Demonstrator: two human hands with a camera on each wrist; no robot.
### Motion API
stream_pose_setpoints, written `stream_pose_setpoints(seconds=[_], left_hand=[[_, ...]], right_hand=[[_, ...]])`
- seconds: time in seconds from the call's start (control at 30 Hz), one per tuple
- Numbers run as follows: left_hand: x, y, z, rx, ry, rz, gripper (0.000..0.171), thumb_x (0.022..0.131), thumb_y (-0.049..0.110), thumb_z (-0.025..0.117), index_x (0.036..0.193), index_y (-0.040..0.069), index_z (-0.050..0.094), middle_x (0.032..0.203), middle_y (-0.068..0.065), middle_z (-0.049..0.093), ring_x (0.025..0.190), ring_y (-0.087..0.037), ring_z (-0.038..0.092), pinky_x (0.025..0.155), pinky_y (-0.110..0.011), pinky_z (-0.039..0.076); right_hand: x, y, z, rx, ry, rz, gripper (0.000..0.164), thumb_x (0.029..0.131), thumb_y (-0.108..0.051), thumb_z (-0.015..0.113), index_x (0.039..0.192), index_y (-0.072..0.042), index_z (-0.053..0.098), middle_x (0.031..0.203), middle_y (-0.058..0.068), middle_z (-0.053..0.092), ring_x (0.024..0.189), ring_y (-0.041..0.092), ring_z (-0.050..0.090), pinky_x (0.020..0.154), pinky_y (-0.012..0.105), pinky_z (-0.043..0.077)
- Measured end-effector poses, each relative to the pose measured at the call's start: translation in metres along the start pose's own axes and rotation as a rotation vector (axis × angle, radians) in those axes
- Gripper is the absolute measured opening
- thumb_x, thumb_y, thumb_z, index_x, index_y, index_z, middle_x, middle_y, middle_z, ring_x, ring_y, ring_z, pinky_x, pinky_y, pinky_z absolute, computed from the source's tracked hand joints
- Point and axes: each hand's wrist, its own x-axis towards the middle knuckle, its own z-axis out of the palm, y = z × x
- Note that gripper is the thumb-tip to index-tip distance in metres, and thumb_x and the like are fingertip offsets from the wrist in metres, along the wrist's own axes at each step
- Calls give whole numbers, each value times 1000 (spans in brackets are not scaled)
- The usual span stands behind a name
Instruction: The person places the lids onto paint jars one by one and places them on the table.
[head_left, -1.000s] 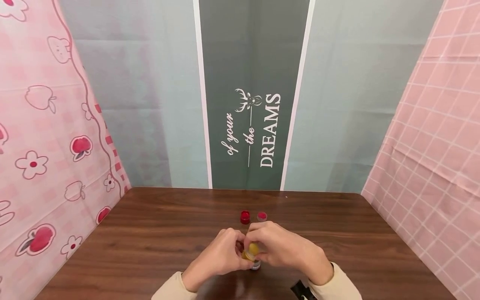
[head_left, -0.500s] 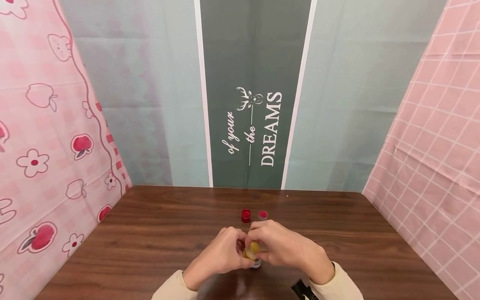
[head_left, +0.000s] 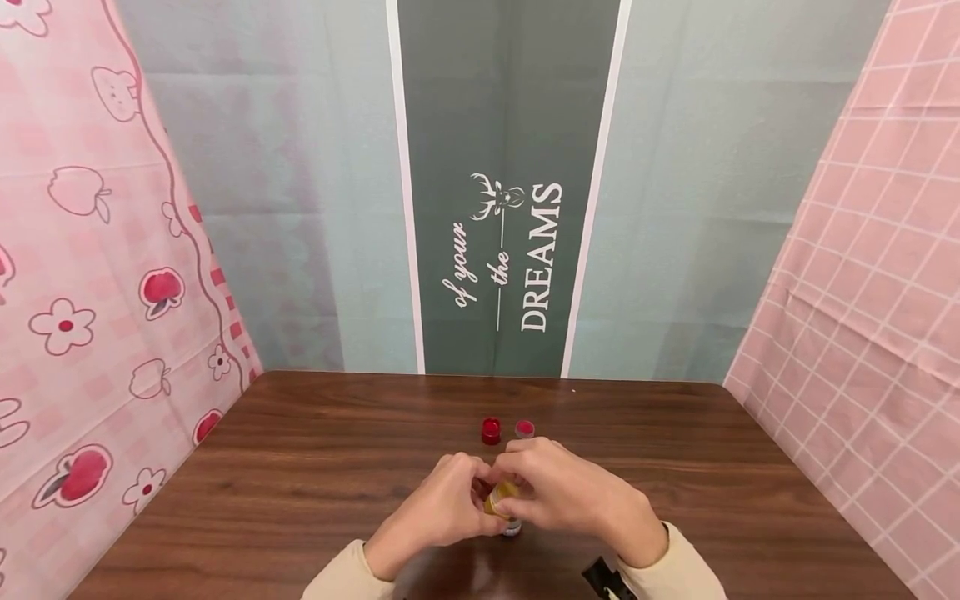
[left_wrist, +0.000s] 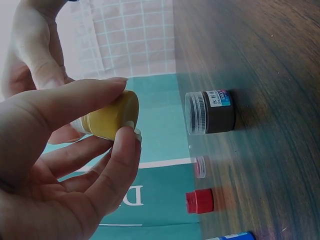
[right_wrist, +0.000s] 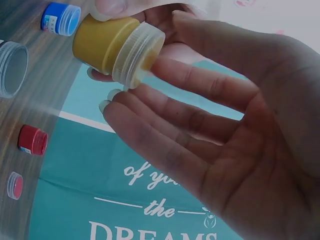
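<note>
One apple-print cloth (head_left: 82,208) hangs at the far left, alongside the wooden table (head_left: 300,467). Next comes the left hand (head_left: 450,508), which grips a yellow jar (right_wrist: 102,44) between thumb and fingers. A blue jar (right_wrist: 61,19) stands on the table near this side, seen in the wrist views. In the middle, the yellow jar is held above the table, tilted, with its clear lid (right_wrist: 137,55) on the end facing the right hand (head_left: 558,492). Beyond the hands stands a red jar (head_left: 491,431); a black jar (left_wrist: 217,112) stands nearer, and a pink lid (head_left: 524,428) lies to the red jar's right. Behind the table hangs a lettered green cloth (head_left: 495,108). The right hand's fingers are loosely extended at the clear lid, not curled round it; whether its thumb touches is hard to tell. A pink grid cloth (head_left: 862,292) hangs at the far right.
</note>
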Motion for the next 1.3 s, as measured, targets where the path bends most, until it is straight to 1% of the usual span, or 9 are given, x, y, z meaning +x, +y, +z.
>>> stream_pose_setpoints(seconds=[0.1, 0.2, 0.4, 0.53, 0.7, 0.87, 1.0, 1.17, 1.3], left_hand=[[0, 0, 0, -3, 0, -9, 17, 73, 9, 87, 84, 13, 75, 73, 10, 70, 59, 4, 57, 57, -16, 51], [1, 0, 0, -2, -2, -14, 17, 73, 9, 88, 84, 12, 75, 73, 9, 71, 59, 4, 57, 57, -16, 51], [0, -1, 0, 0, -1, -18, 21, 73, 11, 90, 78, 13, 70, 74, 9, 71, 59, 4, 57, 57, -16, 51], [-3, -2, 0, -6, 1, -21, 26, 73, 10, 90, 73, 14, 64, 69, 9, 67, 56, 4, 55, 53, -16, 49], [-2, -1, 0, -9, 2, -14, 25, 73, 12, 91, 73, 13, 66, 68, 9, 67, 55, 4, 54, 52, -16, 48], [-1, 1, 1, -18, -3, -10, 22, 74, 13, 91, 76, 13, 69, 70, 8, 69, 56, 3, 55, 53, -17, 49], [-1, 1, 1, -24, -7, -15, 20, 74, 13, 91, 78, 13, 71, 68, 9, 67, 55, 3, 54, 52, -16, 48], [-1, 2, 3, -11, -10, -16, 17, 74, 11, 89, 79, 16, 74, 64, 11, 64, 53, 4, 52, 50, -15, 44], [-1, 2, 2, -10, -9, -13, 16, 74, 10, 88, 80, 16, 74, 67, 8, 68, 54, 3, 53, 51, -16, 46]], right_hand=[[-1, 0, -1, -16, 12, -27, 16, 85, -10, 79, 101, -12, 75, 86, -6, 64, 75, -3, 50, 67, 9, 44], [-3, 0, -2, -35, 6, -42, 21, 82, -8, 82, 102, -13, 74, 93, -6, 66, 80, 1, 56, 73, 11, 47], [-1, -1, -1, -14, -24, -50, 26, 79, -3, 85, 92, -17, 68, 91, -6, 61, 81, 4, 55, 73, 12, 46], [1, -2, 2, -20, -28, -64, 28, 78, -2, 85, 93, -17, 66, 93, -4, 62, 83, 4, 56, 75, 11, 47], [1, -3, 1, -30, -26, -63, 30, 76, 2, 84, 90, -16, 65, 91, -4, 61, 80, 3, 54, 72, 10, 45], [0, -2, 0, -24, -24, -58, 27, 77, 3, 82, 87, -16, 67, 88, -5, 60, 78, -2, 48, 70, 9, 44], [0, -2, 0, -33, -23, -31, 20, 81, -4, 82, 88, -16, 68, 81, -5, 59, 75, -2, 45, 66, 9, 41], [-1, -2, 0, -66, -15, -2, 13, 86, -10, 80, 89, -16, 68, 77, -5, 58, 71, 1, 48, 62, 10, 40], [0, -2, 1, -38, -31, 26, 12, 87, -11, 80, 90, -15, 69, 78, -6, 59, 71, 4, 52, 63, 10, 42]])
